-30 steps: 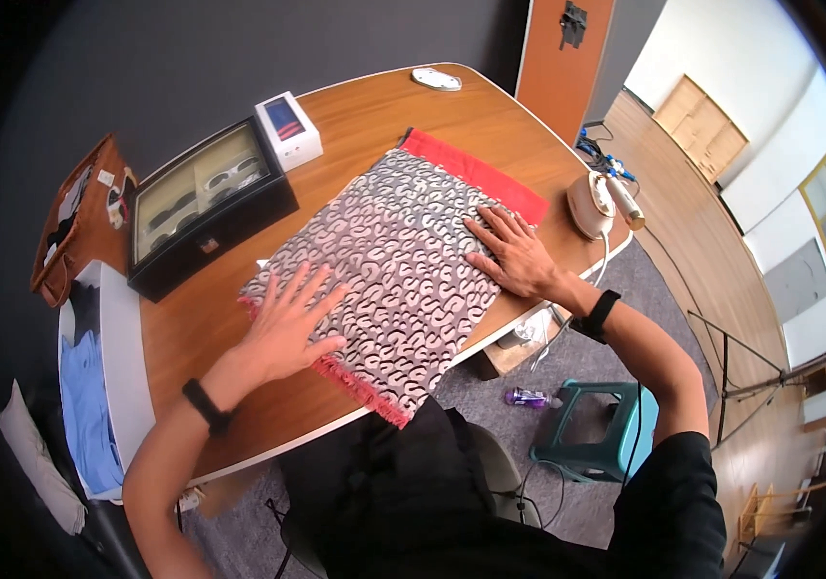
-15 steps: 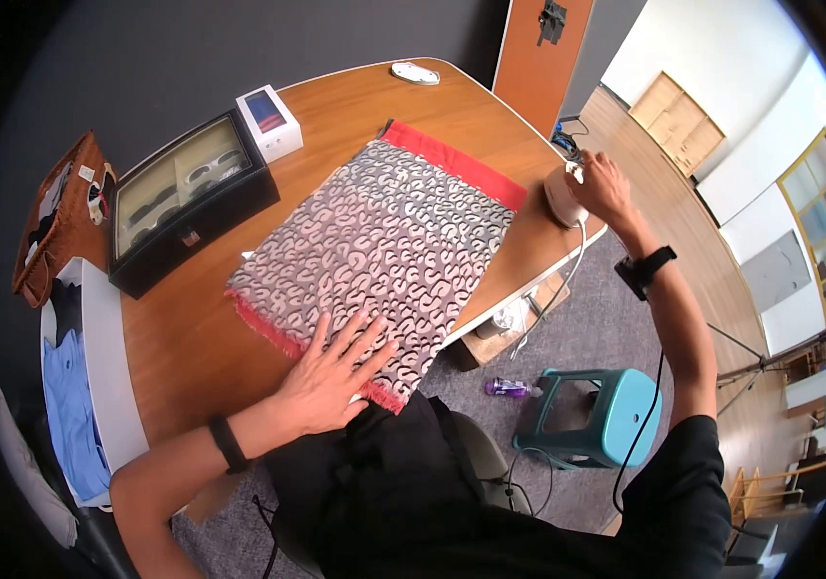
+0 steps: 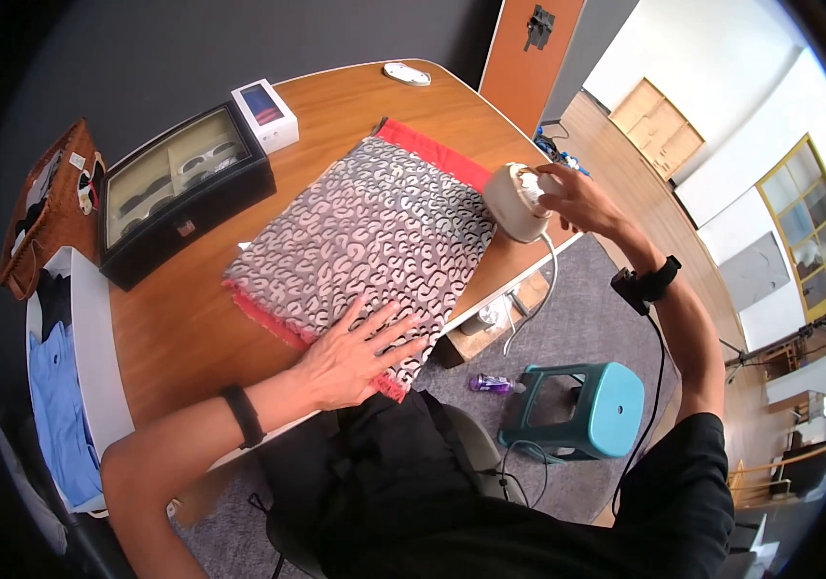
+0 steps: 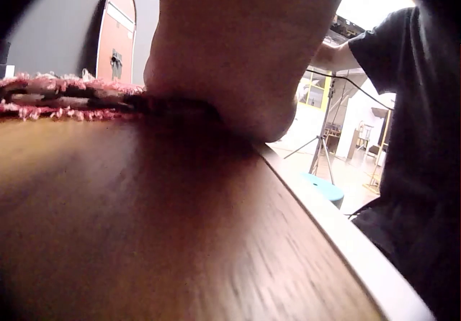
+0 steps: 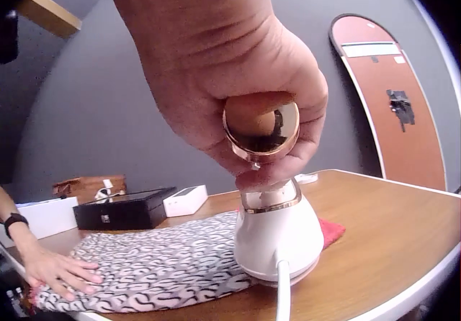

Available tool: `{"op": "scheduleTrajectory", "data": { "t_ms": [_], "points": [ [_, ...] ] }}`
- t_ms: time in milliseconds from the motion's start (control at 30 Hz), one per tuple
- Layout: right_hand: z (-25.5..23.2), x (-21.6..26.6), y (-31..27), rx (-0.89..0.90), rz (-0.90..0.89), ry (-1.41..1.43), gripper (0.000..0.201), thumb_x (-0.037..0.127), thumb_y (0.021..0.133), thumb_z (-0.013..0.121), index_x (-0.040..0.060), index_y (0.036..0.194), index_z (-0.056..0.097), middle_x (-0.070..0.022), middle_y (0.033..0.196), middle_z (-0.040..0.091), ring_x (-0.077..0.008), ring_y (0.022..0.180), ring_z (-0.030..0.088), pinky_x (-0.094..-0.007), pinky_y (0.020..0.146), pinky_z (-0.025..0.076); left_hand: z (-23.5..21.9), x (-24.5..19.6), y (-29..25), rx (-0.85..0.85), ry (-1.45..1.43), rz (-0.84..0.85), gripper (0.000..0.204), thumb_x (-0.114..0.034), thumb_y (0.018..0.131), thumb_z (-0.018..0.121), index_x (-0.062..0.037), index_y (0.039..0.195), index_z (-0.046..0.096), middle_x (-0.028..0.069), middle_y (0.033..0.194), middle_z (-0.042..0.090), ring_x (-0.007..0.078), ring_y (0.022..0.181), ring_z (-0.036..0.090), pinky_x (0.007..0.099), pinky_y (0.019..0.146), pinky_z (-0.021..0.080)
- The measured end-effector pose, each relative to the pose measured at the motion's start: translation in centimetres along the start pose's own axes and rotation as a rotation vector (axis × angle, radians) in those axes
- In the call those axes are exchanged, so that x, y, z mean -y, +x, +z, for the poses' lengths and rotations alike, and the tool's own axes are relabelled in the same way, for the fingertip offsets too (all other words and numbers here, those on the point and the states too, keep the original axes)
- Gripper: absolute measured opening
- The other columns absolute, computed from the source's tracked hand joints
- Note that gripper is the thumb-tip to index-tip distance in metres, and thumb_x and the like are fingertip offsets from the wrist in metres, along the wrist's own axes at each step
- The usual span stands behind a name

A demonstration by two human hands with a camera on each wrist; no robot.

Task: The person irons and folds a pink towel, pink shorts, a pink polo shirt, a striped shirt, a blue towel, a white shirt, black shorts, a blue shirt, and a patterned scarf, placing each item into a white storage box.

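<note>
A folded leopard-patterned cloth with red fringed ends lies on the wooden table. My left hand rests with spread fingers on its near corner; in the left wrist view the heel of that hand is by the table edge. My right hand grips the handle of a white and gold steam iron at the cloth's right edge. In the right wrist view the fingers of my right hand curl round the handle, the iron is upright, and its cord hangs down toward me.
On the left are a black glasses case, a white phone box, a brown basket and a white bin with blue cloth. A white object lies at the back. Beside the table stand a teal stool and a purple bottle.
My right hand has left the cloth, taken hold of the iron and brought it left to the cloth's edge. My left hand has slid to the near corner.
</note>
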State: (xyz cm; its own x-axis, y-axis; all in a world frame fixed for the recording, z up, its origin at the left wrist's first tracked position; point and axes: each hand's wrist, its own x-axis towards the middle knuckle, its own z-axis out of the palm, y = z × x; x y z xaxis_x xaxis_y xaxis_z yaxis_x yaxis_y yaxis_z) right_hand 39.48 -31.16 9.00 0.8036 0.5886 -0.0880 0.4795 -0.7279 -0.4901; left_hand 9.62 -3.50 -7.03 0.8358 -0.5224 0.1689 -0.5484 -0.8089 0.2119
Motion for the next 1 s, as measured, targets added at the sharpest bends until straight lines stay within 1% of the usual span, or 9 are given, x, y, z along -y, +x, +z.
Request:
{"op": "scheduleTrajectory", "data": {
  "t_ms": [100, 167, 233, 367, 500, 633, 667, 900, 1000],
  "points": [
    [2.4, 1.1, 0.0, 0.029, -0.279, -0.112, 0.054, 0.013, 0.093, 0.070, 0.0044, 0.144, 0.054, -0.0144, 0.100, 0.071, -0.0188, 0.075, 0.069, -0.0313, 0.062, 0.057, 0.9, 0.1, -0.4, -0.041, 0.071, -0.016, 0.079, -0.031, 0.087, 0.069, -0.0208, 0.159, 0.041, 0.0062, 0.169, 0.032, 0.0339, 0.156, 0.027, 0.0601, 0.127, 0.014],
    [4.1, 2.2, -0.2, 0.053, -0.324, -0.236, 0.056, 0.016, 0.090, 0.073, 0.0028, 0.142, 0.055, -0.0241, 0.116, 0.072, -0.0345, 0.099, 0.073, -0.0430, 0.089, 0.057, 1.2, 0.1, -0.5, -0.041, 0.006, -0.027, 0.086, -0.026, 0.082, 0.070, -0.0217, 0.161, 0.038, 0.0066, 0.170, 0.029, 0.0344, 0.158, 0.023, 0.0619, 0.127, 0.013],
    [5.5, 3.3, -0.9, 0.077, -0.368, -0.274, 0.056, 0.019, 0.090, 0.073, 0.0025, 0.141, 0.055, -0.0258, 0.114, 0.072, -0.0400, 0.103, 0.072, -0.0458, 0.089, 0.056, 1.4, 0.1, -0.7, -0.041, -0.027, -0.037, 0.089, -0.024, 0.080, 0.070, -0.0220, 0.162, 0.036, 0.0069, 0.171, 0.028, 0.0346, 0.159, 0.021, 0.0624, 0.127, 0.012],
    [6.2, 5.4, -0.7, 0.167, -0.160, -0.494, 0.055, 0.034, 0.095, 0.067, -0.0015, 0.132, 0.050, -0.0287, 0.105, 0.070, -0.0426, 0.099, 0.070, -0.0515, 0.083, 0.055, 1.5, 0.1, -0.7, -0.035, -0.036, -0.035, 0.089, -0.026, 0.081, 0.069, -0.0201, 0.163, 0.035, 0.0077, 0.171, 0.027, 0.0348, 0.159, 0.019, 0.0618, 0.128, 0.010],
    [7.0, 7.6, -0.8, 0.164, -0.093, -0.504, 0.081, 0.048, 0.092, 0.073, -0.0026, 0.147, 0.043, -0.0288, 0.095, 0.071, -0.0432, 0.093, 0.071, -0.0516, 0.080, 0.055, 1.5, 0.2, -0.4, -0.010, 0.032, -0.018, 0.087, -0.025, 0.082, 0.068, -0.0188, 0.162, 0.035, 0.0092, 0.171, 0.027, 0.0357, 0.159, 0.020, 0.0620, 0.127, 0.011],
    [7.2, 4.7, 0.9, 0.063, -0.251, -0.512, 0.072, 0.052, 0.087, 0.077, 0.0106, 0.143, 0.057, -0.0209, 0.100, 0.075, -0.0399, 0.095, 0.073, -0.0497, 0.083, 0.057, 1.5, 0.0, -0.4, -0.014, 0.013, -0.036, 0.084, -0.022, 0.084, 0.067, -0.0184, 0.162, 0.036, 0.0101, 0.171, 0.028, 0.0363, 0.158, 0.021, 0.0626, 0.127, 0.011],
    [6.9, 4.8, 1.4, 0.062, -0.183, -0.544, 0.068, 0.053, 0.086, 0.077, 0.0150, 0.140, 0.061, -0.0180, 0.102, 0.076, -0.0379, 0.097, 0.074, -0.0482, 0.084, 0.058, 1.7, -0.1, -0.4, -0.024, 0.006, -0.042, 0.084, -0.021, 0.084, 0.066, -0.0184, 0.162, 0.036, 0.0102, 0.171, 0.028, 0.0363, 0.158, 0.021, 0.0627, 0.127, 0.012],
    [3.8, -0.5, 6.7, -0.089, -0.036, -0.520, 0.063, 0.055, 0.085, 0.076, 0.0103, 0.128, 0.068, -0.0187, 0.095, 0.077, -0.0362, 0.090, 0.075, -0.0463, 0.080, 0.059, 1.5, -0.2, -0.4, -0.013, 0.024, -0.054, 0.074, -0.019, 0.089, 0.059, -0.0167, 0.160, 0.040, 0.0098, 0.170, 0.029, 0.0350, 0.158, 0.022, 0.0614, 0.126, 0.014],
    [2.5, -2.3, 8.4, -0.094, 0.111, -0.445, 0.061, 0.053, 0.085, 0.077, 0.0078, 0.125, 0.069, -0.0142, 0.084, 0.076, -0.0279, 0.070, 0.075, -0.0399, 0.059, 0.060, 1.5, -0.2, -0.4, -0.018, 0.008, -0.052, 0.075, -0.019, 0.088, 0.061, -0.0170, 0.160, 0.039, 0.0102, 0.170, 0.029, 0.0357, 0.158, 0.022, 0.0624, 0.126, 0.014]
  ]
}}
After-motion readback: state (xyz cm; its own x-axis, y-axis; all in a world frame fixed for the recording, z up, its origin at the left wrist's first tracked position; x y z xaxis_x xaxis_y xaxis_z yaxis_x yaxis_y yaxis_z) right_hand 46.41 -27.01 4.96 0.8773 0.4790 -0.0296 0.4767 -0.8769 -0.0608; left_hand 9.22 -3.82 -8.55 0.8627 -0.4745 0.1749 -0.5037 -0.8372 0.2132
